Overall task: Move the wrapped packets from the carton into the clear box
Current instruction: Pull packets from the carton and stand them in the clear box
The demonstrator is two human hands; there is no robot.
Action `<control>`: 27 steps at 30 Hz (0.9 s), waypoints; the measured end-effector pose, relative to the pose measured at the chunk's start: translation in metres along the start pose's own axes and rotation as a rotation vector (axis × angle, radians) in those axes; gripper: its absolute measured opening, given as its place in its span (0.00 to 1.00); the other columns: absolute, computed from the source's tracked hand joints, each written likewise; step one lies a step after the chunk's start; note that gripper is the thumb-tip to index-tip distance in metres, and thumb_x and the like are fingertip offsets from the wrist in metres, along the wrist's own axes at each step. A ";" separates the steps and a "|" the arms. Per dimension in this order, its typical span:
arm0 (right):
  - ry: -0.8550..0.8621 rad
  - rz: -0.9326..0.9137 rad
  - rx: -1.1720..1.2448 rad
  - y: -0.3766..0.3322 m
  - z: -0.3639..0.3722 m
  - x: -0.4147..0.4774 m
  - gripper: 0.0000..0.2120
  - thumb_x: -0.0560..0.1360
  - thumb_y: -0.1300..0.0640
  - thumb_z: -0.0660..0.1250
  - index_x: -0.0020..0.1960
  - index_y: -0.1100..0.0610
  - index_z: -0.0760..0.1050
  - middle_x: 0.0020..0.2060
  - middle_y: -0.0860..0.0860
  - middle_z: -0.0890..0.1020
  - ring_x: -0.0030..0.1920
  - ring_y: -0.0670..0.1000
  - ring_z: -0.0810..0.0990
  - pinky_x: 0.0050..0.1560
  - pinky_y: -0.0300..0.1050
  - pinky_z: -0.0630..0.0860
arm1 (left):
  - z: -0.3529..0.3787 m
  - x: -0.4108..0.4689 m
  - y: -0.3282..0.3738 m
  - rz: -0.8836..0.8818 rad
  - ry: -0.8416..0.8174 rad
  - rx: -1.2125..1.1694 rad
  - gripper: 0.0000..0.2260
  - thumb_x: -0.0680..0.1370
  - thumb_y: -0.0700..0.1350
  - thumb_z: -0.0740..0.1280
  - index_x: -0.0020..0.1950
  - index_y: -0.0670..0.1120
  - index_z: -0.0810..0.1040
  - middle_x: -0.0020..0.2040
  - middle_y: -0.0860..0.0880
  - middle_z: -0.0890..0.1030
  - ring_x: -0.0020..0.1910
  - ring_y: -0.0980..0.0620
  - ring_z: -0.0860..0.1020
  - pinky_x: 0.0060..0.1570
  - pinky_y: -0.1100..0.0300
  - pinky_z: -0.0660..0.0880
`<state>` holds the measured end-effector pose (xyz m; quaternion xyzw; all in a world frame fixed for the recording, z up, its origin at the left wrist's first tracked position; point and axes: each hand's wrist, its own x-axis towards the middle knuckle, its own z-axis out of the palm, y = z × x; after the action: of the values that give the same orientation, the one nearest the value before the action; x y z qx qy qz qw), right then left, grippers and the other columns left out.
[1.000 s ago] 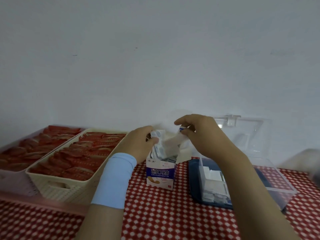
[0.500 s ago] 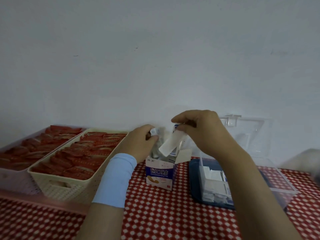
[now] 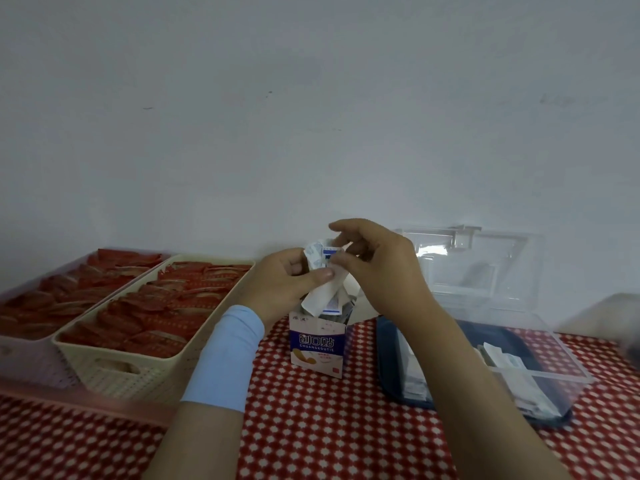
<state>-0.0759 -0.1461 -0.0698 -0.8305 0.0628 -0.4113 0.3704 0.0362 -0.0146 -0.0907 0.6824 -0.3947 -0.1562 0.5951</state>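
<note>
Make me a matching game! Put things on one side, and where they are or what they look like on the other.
Things:
1. carton
2. clear box
3. cream basket
4. packets

Clues:
a. open, on the right
b. pinched by the left hand
c. full of red packs
d. standing upright in the middle

Pairs: 1-d, 2-a, 3-c, 4-b.

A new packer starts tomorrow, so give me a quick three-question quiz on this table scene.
1. True or false: the clear box has its lid shut.
2. The carton stands: A inside the clear box; B between the cream basket and the clear box; C inside the cream basket.
3. Fill in: wrapped packets are gripped above the carton by the ___ hand.
Key: 1 false; 2 B; 3 left hand.
</note>
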 end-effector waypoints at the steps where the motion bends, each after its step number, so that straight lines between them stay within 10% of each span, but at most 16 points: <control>1: -0.003 0.039 0.002 0.000 0.001 0.000 0.19 0.74 0.58 0.74 0.62 0.45 0.78 0.49 0.40 0.81 0.44 0.39 0.80 0.44 0.31 0.76 | 0.000 0.000 0.000 -0.003 0.024 -0.022 0.09 0.75 0.49 0.73 0.54 0.57 0.84 0.51 0.54 0.86 0.52 0.53 0.84 0.58 0.45 0.78; 10: -0.215 0.370 0.201 -0.002 0.005 -0.005 0.08 0.79 0.57 0.68 0.48 0.56 0.86 0.39 0.54 0.87 0.36 0.50 0.83 0.37 0.43 0.81 | 0.001 0.000 0.008 -0.045 0.131 -0.199 0.05 0.79 0.43 0.69 0.50 0.48 0.85 0.46 0.46 0.87 0.47 0.45 0.86 0.54 0.44 0.81; 16: -0.303 0.461 0.335 -0.005 0.001 -0.006 0.11 0.82 0.57 0.64 0.51 0.58 0.84 0.45 0.57 0.87 0.46 0.59 0.85 0.51 0.58 0.81 | -0.003 0.001 0.008 -0.005 0.101 -0.130 0.05 0.76 0.45 0.72 0.51 0.49 0.84 0.46 0.50 0.86 0.45 0.53 0.83 0.47 0.57 0.78; 22: -0.474 0.618 0.623 -0.009 0.001 -0.006 0.14 0.83 0.57 0.62 0.56 0.67 0.80 0.43 0.59 0.83 0.39 0.54 0.79 0.38 0.47 0.75 | -0.001 -0.003 0.008 -0.017 -0.134 -0.501 0.17 0.73 0.46 0.68 0.60 0.41 0.79 0.59 0.46 0.83 0.57 0.47 0.81 0.59 0.49 0.77; 27: -0.477 0.789 0.768 -0.011 -0.001 -0.005 0.19 0.78 0.50 0.68 0.57 0.66 0.79 0.38 0.56 0.82 0.33 0.49 0.79 0.29 0.37 0.76 | 0.000 -0.002 0.010 0.009 0.011 -0.486 0.21 0.66 0.48 0.75 0.54 0.38 0.81 0.50 0.46 0.85 0.52 0.48 0.82 0.59 0.48 0.77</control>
<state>-0.0819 -0.1370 -0.0648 -0.6206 0.1283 -0.0382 0.7726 0.0316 -0.0132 -0.0820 0.5182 -0.3452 -0.2404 0.7447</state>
